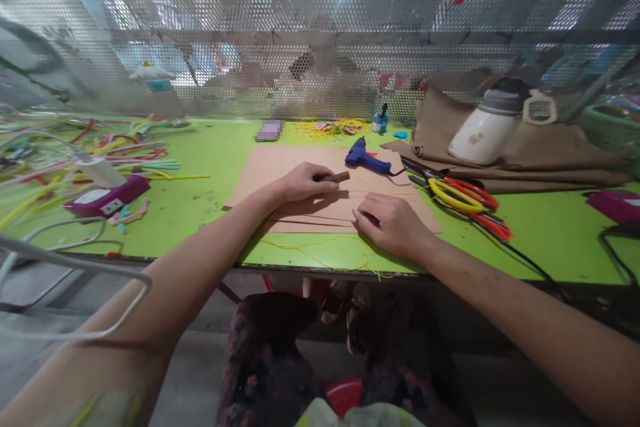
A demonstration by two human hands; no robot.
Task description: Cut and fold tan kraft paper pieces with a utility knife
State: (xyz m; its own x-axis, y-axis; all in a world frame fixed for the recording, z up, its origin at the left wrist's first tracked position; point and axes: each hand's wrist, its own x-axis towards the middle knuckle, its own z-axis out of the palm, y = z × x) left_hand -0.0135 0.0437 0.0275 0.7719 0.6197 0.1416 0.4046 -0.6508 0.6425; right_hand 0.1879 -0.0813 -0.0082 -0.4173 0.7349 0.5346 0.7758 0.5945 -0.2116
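My left hand (306, 182) is closed on a small brown folded strip (341, 177), which sticks out past the fingertips. It is above light brown sheets of card (260, 170) on the green table. My right hand (390, 222) rests over the sheets' right front part, fingers curled and thumb pressed in; whatever it may pinch is too small to make out. Fine yellow thread (310, 247) trails across the front edge of the table below both hands. Beyond them, a blue glue gun (367, 157) lies on the sheets.
Right of the sheets lie yellow-handled scissors (457, 195) and orange-handled tools (493, 224). A white bottle (483, 130) rests on folded brown material (440, 124). At left are a purple power strip (107, 197), a white cable (143, 300) and colourful strands (125, 147). A perforated screen (325, 27) stands behind.
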